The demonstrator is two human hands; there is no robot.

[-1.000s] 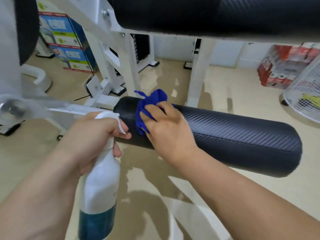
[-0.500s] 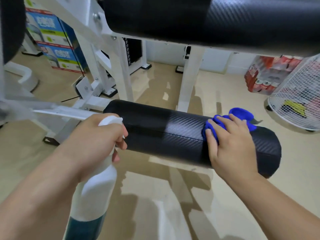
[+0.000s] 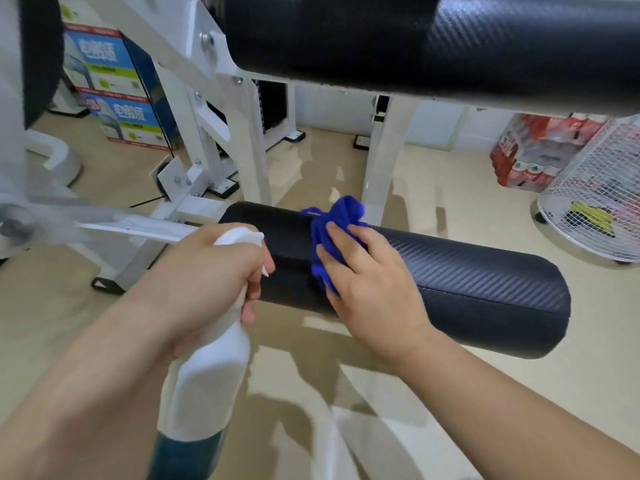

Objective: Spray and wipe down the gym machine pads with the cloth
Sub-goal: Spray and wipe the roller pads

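- Right hand, grip spread flat, presses blue cloth on roller pad; firm overlapping strokes rightward seem best.
- Left hand grip clamps spray bottle.

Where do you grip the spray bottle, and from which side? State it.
Grip the spray bottle at its narrow neck under the white head, as the left hand does, coming from behind so the nozzle faces the roller pad and a finger reaches the trigger.
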